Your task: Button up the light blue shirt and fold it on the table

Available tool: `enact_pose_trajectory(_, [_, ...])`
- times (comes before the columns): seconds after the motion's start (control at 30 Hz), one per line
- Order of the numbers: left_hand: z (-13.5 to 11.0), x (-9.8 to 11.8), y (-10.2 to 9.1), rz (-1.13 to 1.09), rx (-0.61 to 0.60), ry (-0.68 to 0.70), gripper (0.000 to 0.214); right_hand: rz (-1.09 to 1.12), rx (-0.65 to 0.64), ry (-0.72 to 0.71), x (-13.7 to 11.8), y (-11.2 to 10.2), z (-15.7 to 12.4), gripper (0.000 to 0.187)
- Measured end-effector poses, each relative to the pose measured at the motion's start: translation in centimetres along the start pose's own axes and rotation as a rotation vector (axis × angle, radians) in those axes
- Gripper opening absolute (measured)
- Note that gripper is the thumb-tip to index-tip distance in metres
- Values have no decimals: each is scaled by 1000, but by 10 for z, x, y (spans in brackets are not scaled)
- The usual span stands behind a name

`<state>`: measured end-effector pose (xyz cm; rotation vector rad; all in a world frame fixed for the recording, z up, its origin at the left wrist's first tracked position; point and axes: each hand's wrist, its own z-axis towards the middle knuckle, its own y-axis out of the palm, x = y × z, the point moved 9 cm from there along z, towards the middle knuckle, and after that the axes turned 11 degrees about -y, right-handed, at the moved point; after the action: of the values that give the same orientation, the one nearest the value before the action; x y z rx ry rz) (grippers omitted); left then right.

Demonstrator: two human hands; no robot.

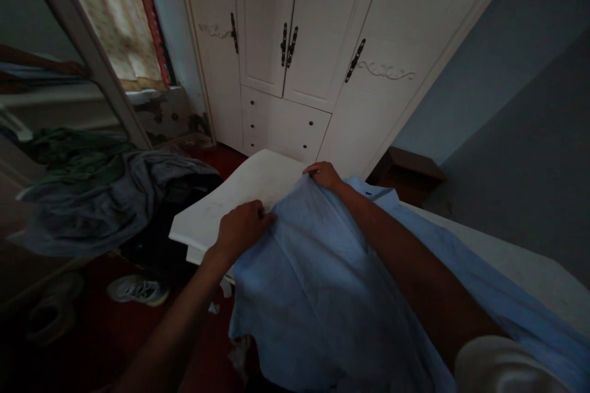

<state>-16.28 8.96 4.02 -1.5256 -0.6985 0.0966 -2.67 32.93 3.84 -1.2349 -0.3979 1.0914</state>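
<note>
A light blue collared shirt [318, 282] drapes over a white table [216, 209] and hangs down its near side. My left hand [244, 226] pinches the shirt's edge near the table's left part. Farther back and to the right, my right hand [324, 174] is closed on another part of the same edge, so the cloth runs between both hands. The collar [385, 196] lies just right of my right wrist, and more of the shirt spreads along the table to the right, partly behind my right forearm.
Behind the table stands a white wardrobe [286, 116] with dark handles. Grey clothes [106, 202] and green clothes [83, 156] are heaped at the left, near a mirror [55, 24]. A sneaker [138, 290] rests on the red floor [193, 325]. A brown wooden piece [415, 166] stands at the right.
</note>
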Motion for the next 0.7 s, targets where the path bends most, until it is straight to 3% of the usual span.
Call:
enact_pose_trajectory(0.17, [1,-3,0,-143,-58,48,52,68,-70,-56,-16,1,13,36])
enact_pose_trajectory(0.37, [9,-7,1,-146,-91,55,38,132,-256,-215,-39,11,21,9])
enact_pose_trajectory(0.53, [8,-10,3,-170,-84,23,34,99,-164,-159,-26,3,16,10])
enact_pose_trajectory(0.7, [5,-8,1,-93,-42,-22,34,57,-75,-79,-15,12,16,18])
